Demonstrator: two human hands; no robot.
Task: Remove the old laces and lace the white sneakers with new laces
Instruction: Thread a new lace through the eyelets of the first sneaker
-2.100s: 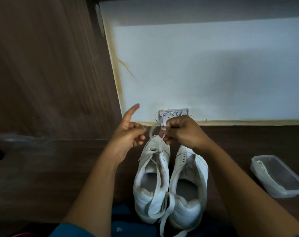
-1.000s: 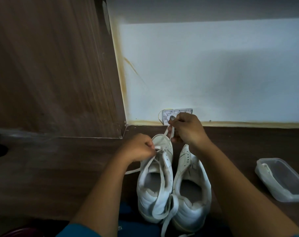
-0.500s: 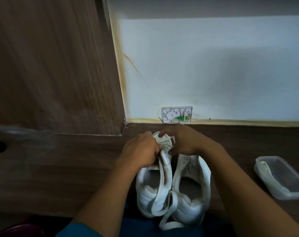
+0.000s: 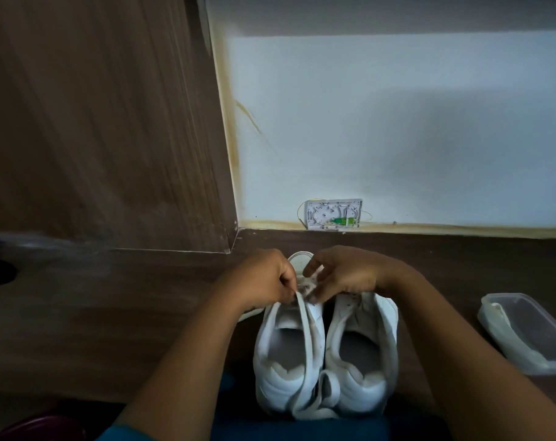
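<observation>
Two white sneakers stand side by side on the dark wooden floor, toes pointing away from me: the left sneaker [image 4: 286,361] and the right sneaker [image 4: 365,354]. A white lace [image 4: 305,338] runs from the left sneaker's front eyelets back over its opening and loops at the heels. My left hand [image 4: 264,276] pinches this lace at the front of the left sneaker. My right hand [image 4: 343,272] hovers over the same spot with curled fingers on the lace near the toe. The eyelets are hidden under my fingers.
A clear plastic container [image 4: 525,332] lies on the floor at the right. A white wall box [image 4: 334,214] with a green part sits at the skirting straight ahead. A wooden panel [image 4: 95,122] rises on the left. Blue cloth [image 4: 270,428] shows at the bottom edge.
My right hand came down from the raised lace end to the toe of the left sneaker. My left hand moved in and closed on the lace beside it.
</observation>
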